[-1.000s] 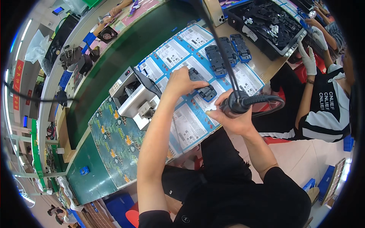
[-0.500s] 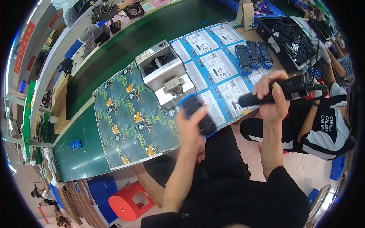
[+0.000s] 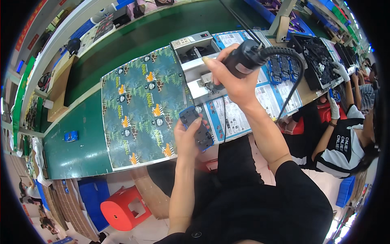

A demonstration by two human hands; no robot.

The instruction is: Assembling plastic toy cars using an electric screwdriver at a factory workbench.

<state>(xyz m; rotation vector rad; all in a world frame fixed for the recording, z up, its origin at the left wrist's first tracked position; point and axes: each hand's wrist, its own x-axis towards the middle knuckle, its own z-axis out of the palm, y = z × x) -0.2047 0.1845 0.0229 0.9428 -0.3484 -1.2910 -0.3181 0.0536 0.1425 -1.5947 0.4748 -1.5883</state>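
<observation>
My left hand (image 3: pixel 185 138) is closed round a blue toy car (image 3: pixel 200 132), its dark underside turned up, near the front edge of the table. My right hand (image 3: pixel 239 83) grips a black electric screwdriver (image 3: pixel 244 59), tilted with its nose down. That nose is over the front of a silver metal screw feeder box (image 3: pixel 188 66), where my hand partly covers it; I cannot tell whether the tip touches anything. Several more upturned blue toy cars (image 3: pixel 276 70) lie in a row past my right hand.
Printed sheets (image 3: pixel 134 105) cover the table. One blue car (image 3: pixel 70 136) lies on the green surface at left. The screwdriver's cord (image 3: pixel 301 67) loops down at right. Beyond it stand a black bin (image 3: pixel 302 51) of dark parts and a gloved co-worker (image 3: pixel 341 138). A red stool (image 3: pixel 118 209) is below.
My right hand has carried the screwdriver left, from beside the printed sheets to over the feeder box. My left hand has moved slightly left and lower with the car. The whole view has shifted.
</observation>
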